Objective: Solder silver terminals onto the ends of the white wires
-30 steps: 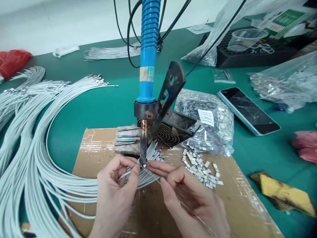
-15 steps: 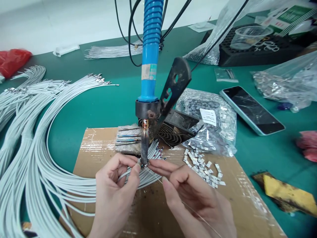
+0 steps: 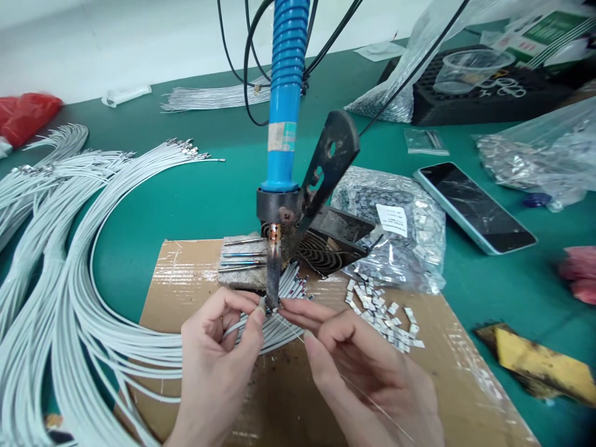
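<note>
A blue-handled soldering iron (image 3: 282, 155) hangs tip down in a black metal holder (image 3: 328, 155). Just left of its tip, my left hand (image 3: 223, 357) pinches a white cable (image 3: 238, 325) between thumb and forefinger. From the other side, my right hand (image 3: 367, 360) grips a thin solder wire (image 3: 289, 327) that runs up to the tip and trails down across the palm. My right fore and middle fingertips are close beside the tip. The joint there is small and partly covered by my fingers. More white cables (image 3: 125, 329) pass behind my left hand.
Cardboard (image 3: 181, 261) lies beneath my hands. Loose metal tabs (image 3: 382, 313) lie to the right, before a clear bag of parts (image 3: 395, 217). Spare iron tips (image 3: 242, 254) rest on a grey pad. A phone (image 3: 475, 205) and a scorched yellow sponge (image 3: 542, 363) are farther right.
The whole view has shifted very slightly. Both hands keep the same hold at the iron tip, with no other visible movement.
</note>
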Action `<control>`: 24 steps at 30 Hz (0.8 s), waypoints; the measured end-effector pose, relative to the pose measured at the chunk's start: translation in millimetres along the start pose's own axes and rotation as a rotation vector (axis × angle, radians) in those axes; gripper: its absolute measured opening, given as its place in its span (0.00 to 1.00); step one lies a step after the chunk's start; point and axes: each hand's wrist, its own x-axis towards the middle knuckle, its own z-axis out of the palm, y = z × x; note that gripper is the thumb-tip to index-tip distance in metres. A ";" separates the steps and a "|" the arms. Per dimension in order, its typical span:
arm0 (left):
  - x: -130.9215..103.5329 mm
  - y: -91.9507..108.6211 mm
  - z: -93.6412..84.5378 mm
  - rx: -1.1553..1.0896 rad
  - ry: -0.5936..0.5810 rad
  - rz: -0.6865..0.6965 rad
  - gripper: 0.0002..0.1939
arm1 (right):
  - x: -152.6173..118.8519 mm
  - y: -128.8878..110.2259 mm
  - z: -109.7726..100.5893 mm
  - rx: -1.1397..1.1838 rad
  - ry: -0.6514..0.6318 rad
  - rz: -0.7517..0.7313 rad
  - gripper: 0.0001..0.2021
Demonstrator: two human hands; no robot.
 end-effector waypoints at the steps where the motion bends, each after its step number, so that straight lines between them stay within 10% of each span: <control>1: 0.1 0.1 -0.1 0.000 0.003 -0.002 0.10 | 0.1 -0.4 0.5 -0.001 -0.009 0.000 0.12; 24: -1.9 0.9 0.6 0.015 -0.002 -0.049 0.09 | 0.2 -3.0 2.8 -0.038 0.011 0.012 0.13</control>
